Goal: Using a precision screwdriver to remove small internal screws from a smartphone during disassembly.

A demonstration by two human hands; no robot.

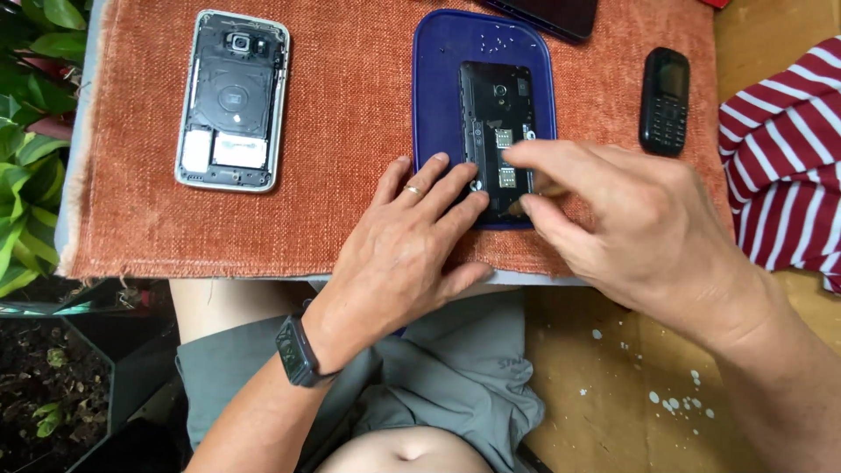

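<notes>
A black phone with its back cover off lies on a blue plastic lid, its card slots exposed. My left hand, with a ring and a dark wristband, rests flat with its fingertips pressing the phone's lower left edge. My right hand reaches in from the right, thumb and forefinger pinched at the phone's lower right corner near the card slots. Whether a small part sits between those fingers is hidden.
An orange cloth covers the small table. A white-framed opened phone lies at the left, a small black keypad phone at the right, a dark device at the top edge. Plants stand left, striped fabric right.
</notes>
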